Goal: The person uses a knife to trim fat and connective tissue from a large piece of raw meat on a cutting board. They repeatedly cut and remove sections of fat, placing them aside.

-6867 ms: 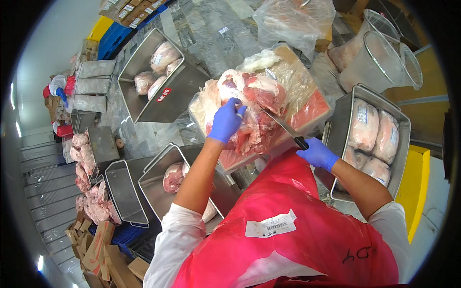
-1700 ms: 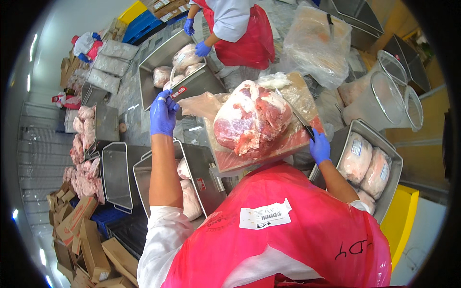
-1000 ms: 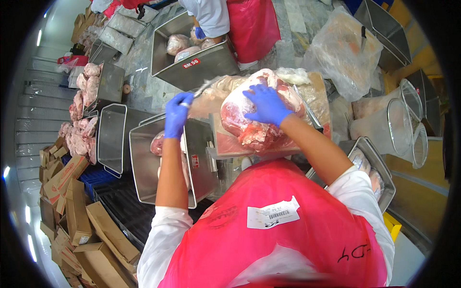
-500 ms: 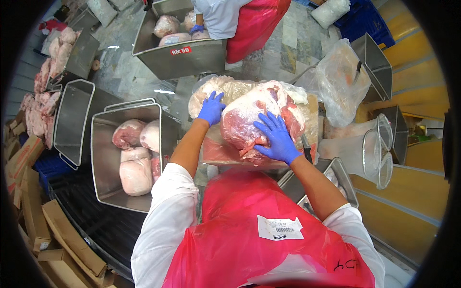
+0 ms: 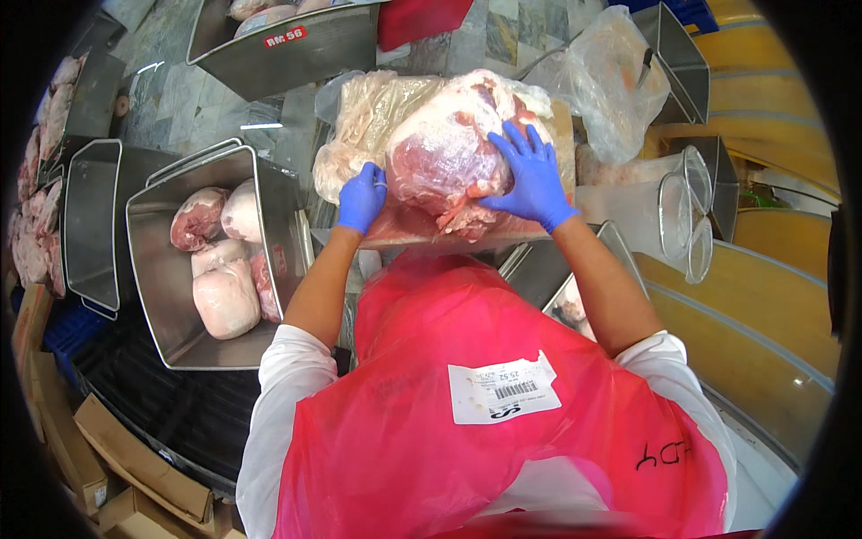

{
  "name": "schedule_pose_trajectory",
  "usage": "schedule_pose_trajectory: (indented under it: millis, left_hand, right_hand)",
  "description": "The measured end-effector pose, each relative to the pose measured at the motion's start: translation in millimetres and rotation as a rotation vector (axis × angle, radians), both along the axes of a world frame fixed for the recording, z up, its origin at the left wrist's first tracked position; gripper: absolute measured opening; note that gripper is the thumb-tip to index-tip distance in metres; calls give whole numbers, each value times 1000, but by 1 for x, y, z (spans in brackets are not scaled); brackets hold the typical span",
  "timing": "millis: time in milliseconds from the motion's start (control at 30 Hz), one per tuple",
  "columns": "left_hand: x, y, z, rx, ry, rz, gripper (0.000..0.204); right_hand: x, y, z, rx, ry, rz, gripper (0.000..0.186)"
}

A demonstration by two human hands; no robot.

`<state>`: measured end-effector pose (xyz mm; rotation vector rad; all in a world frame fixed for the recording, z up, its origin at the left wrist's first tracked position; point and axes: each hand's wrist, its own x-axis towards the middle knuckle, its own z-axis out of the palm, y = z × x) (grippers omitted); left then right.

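A large piece of raw meat (image 5: 440,162), pink with white fat, lies on a board (image 5: 564,135) in front of me. My right hand (image 5: 532,180), gloved in blue, rests on its right side with the fingers spread. At the meat's near left edge is my left hand (image 5: 362,199), also in a blue glove. Its fingers are curled in, and what they may hold is hidden. Crumpled clear plastic (image 5: 373,103) lies under and beside the meat on the left, next to that hand.
On the left, a metal bin (image 5: 148,296) holds several meat pieces (image 5: 224,301). Another metal bin (image 5: 296,63) stands beyond the board. A clear plastic bag (image 5: 611,90) and mesh cylinders (image 5: 642,211) are at the right. Cardboard (image 5: 135,458) lies at lower left.
My left hand has come off the plastic toward me, and its spread fingers have curled. My right hand stays on the meat. The whole view has shifted, and the co-worker's hand is out of sight.
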<state>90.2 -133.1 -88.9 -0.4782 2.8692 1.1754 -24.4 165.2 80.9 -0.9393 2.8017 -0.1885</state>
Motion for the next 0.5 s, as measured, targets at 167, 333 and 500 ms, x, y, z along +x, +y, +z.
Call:
schedule_pose_trajectory:
  millis: [167, 333, 500]
  left_hand:
    - [-7, -3, -2, 219, -46, -134, 22]
    - [2, 13, 4, 353, -149, -272, 24]
    - [16, 46, -17, 97, -250, -399, 29]
  right_hand:
    - [-13, 6, 1, 19, -26, 46, 108]
    - [-24, 11, 6, 28, -47, 79, 110]
    - [-19, 12, 1, 36, 14, 106, 113]
